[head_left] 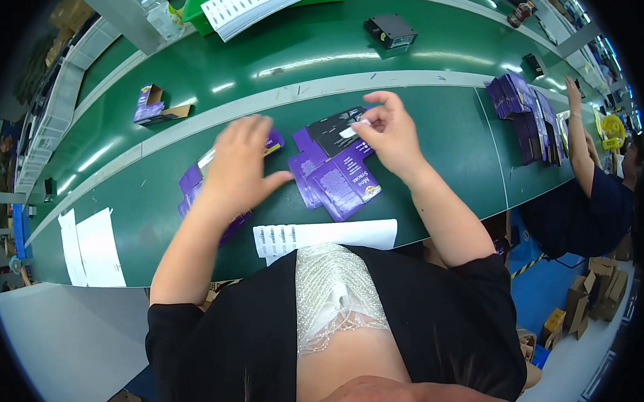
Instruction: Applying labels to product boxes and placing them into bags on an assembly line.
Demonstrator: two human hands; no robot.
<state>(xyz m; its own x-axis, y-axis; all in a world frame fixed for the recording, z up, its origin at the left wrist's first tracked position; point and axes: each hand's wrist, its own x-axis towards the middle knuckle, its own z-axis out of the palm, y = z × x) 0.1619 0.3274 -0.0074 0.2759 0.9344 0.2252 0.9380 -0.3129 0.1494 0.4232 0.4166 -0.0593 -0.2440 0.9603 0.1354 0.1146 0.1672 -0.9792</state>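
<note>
A flattened purple and black carton (344, 182) lies on the green table in front of me. Over its black panel, my right hand (395, 136) pinches a small white label (351, 130) between thumb and fingertips. My left hand (242, 163) hovers over or rests on more flattened purple cartons (191, 185), and I cannot tell whether it touches them. Its thumb is spread away from the fingers, which look slightly blurred. Close to my body lies a white label sheet (321, 234) with rows of printed labels.
Stacked purple cartons (520, 112) stand at the right, near a co-worker (592, 189). Across the pale strip are an opened carton (158, 109), a black box (390, 30) and a green bin (195, 12) with label sheets. White paper (97, 246) lies at the left edge.
</note>
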